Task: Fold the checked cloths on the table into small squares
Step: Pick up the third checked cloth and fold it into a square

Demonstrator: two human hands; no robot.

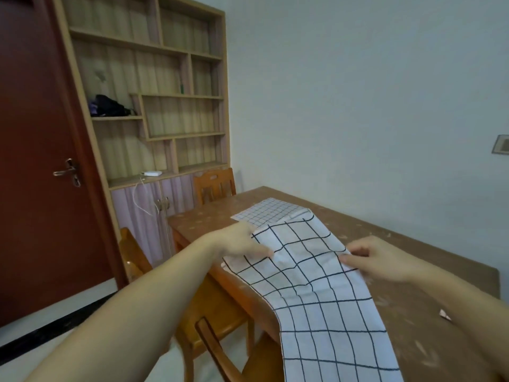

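A long white cloth with large black checks (316, 285) stretches from the middle of the brown table (440, 271) toward me and hangs over its near left edge. My left hand (239, 242) pinches the cloth's left edge, and my right hand (377, 257) pinches its right edge, at about the same height across the strip. Beyond it lies a second white cloth with small checks (268, 212), flat on the table, its near part covered by the large-check cloth.
Wooden chairs stand at the table's left side (192, 307) and far end (214, 186). A small paper scrap (444, 315) lies on the table at right. A wooden shelf unit (154, 106) and a red door (35, 161) stand behind at left.
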